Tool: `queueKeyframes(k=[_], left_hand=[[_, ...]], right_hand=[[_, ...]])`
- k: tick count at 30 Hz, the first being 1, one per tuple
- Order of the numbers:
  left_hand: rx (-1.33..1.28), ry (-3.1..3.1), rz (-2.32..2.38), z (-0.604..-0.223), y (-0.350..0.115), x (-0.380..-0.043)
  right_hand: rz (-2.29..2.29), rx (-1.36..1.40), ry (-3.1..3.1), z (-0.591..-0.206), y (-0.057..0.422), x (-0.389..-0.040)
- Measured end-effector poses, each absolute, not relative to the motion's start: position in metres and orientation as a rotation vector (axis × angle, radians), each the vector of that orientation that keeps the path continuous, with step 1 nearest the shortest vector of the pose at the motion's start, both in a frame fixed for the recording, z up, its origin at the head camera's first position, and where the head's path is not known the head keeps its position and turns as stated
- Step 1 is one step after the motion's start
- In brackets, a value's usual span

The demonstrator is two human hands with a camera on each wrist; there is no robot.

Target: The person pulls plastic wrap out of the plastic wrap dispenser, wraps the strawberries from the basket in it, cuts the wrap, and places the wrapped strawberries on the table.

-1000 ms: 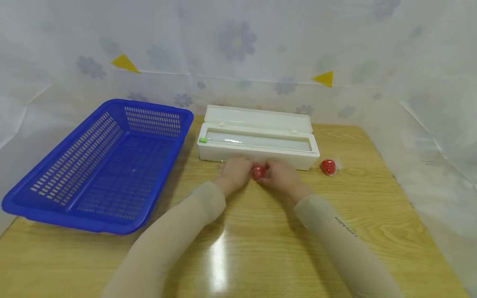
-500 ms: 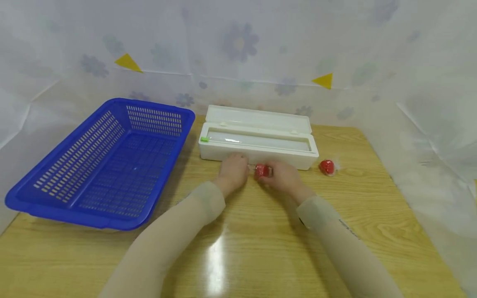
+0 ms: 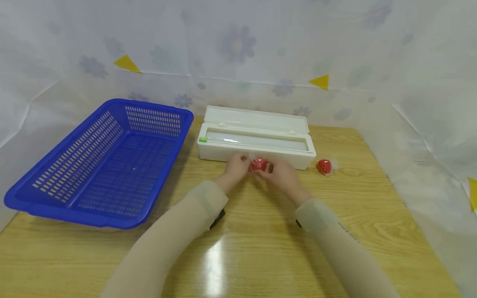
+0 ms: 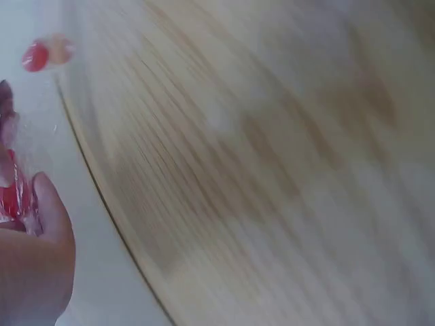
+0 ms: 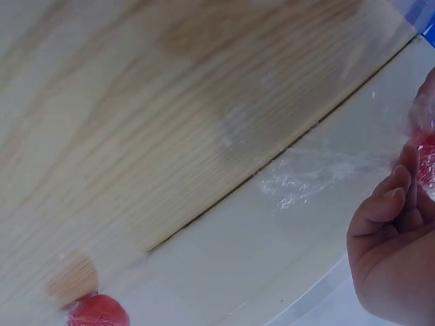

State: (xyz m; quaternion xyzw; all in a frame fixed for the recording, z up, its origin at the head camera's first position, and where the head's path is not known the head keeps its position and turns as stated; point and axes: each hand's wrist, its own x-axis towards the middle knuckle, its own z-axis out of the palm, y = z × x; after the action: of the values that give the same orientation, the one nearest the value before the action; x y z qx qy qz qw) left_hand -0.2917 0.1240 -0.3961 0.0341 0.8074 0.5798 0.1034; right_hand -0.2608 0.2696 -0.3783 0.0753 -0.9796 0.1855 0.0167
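Observation:
Between the hands, in front of the white box, is a round red object point(image 3: 258, 164) wrapped in clear cling film. My right hand point(image 3: 281, 174) holds it from the right with thumb and fingers. My left hand point(image 3: 236, 167) pinches the film point(image 3: 252, 157) at its left side. Loose film hangs below the object. The left wrist view shows the thumb point(image 4: 51, 204) beside the wrapped red surface point(image 4: 10, 197). In the right wrist view the fingers are curled at the red object point(image 5: 427, 163), and a crumpled film tail point(image 5: 299, 183) trails away from them.
A white cling film dispenser point(image 3: 257, 155) stands behind the hands, lid point(image 3: 257, 118) raised, with a roll point(image 3: 257, 141) inside and a green slider point(image 3: 203, 139). Another wrapped red object point(image 3: 324, 167) lies on the wooden table point(image 3: 372, 215) at right. A blue basket point(image 3: 149, 203) stands at left.
The film was stretched between my left hand and the red object half a second ago. Now the object is turned and slightly farther left, with film standing out at its left and below.

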Motion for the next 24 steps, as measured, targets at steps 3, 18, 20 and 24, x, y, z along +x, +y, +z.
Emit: queueKeyframes(k=[3,18,20,24], left_hand=[[-0.033,2.081,1.963,-0.393,0.128,-0.291],[-0.016,2.003,1.986,-0.387,0.126,-0.290],[-0.023,2.011,1.966,-0.386,0.127,-0.290],[-0.020,1.957,1.982,-0.385,0.130,-0.288]], right_hand=[[0.525,0.202,-3.028,-0.379,0.266,-0.260],[0.696,0.290,-3.136,-0.369,0.286,-0.255],[0.682,0.307,-3.177,-0.370,0.291,-0.256],[0.703,0.364,-3.203,-0.375,0.297,-0.256]])
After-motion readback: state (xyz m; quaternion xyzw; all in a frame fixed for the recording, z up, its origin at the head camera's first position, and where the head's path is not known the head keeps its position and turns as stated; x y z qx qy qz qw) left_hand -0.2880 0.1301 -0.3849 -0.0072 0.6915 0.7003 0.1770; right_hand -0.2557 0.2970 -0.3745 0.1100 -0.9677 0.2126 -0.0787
